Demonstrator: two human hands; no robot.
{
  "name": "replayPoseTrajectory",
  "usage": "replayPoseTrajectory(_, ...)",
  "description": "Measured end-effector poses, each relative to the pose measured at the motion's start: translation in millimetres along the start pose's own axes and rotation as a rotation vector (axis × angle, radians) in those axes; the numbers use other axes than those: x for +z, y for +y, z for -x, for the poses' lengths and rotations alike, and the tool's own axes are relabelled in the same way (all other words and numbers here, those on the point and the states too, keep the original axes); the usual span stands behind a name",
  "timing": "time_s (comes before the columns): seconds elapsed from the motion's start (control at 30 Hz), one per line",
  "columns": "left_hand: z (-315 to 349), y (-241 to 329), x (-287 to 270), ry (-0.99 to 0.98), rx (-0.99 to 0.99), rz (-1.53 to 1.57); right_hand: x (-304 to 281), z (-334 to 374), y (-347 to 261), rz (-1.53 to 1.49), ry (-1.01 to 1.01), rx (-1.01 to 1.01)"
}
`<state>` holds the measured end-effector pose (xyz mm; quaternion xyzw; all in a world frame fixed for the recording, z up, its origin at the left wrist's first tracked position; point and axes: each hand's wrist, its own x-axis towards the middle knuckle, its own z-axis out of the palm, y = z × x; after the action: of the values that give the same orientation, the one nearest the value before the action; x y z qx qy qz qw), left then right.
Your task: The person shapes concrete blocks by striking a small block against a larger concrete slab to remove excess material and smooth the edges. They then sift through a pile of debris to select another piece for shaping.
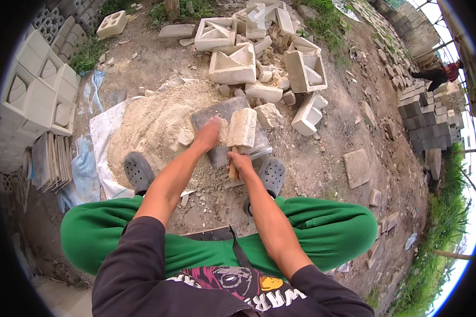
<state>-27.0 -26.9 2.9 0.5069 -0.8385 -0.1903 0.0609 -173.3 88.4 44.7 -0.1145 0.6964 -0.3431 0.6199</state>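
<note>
My right hand (241, 163) is closed round the wooden handle of a mallet (242, 128), whose pale, dust-covered block head rises above a dark flat slab (203, 115). Left of the mallet head, my left hand (209, 133) is low over the slab with its fingers drawn together; whatever they may hold is hidden. Crumbs of pale rubble lie on the slab beside those fingers. A heap of crushed pale material (150, 124) spreads over a white sheet (101, 129) to the left, with a pale lump (185, 137) on it near my left wrist.
Broken pale blocks (232, 64) are piled beyond the slab. My feet, in grey clogs (273, 176), flank the work spot. Patterned blocks (42, 84) and thin boards (52, 161) stand at left. Grey blocks (426, 119) are stacked far right, near another person (443, 74). A flat stone (357, 168) lies right.
</note>
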Motion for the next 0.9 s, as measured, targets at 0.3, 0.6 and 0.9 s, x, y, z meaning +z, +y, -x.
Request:
replayPoseTrajectory(0.3, 55, -9, -4, 0.228, 0.028, 0.136, 11, 8, -8, 0.094, 0.084, -0.052)
replayPoseTrajectory(0.6, 91, -12, -18, 0.348, -0.101, -0.169, 22, -6, -20, 0.571, 0.32, -0.648)
replayPoseTrajectory(0.9, 80, -5, 0, 0.296, 0.17, -0.084, 9, -15, -1, 0.832, 0.164, -0.255)
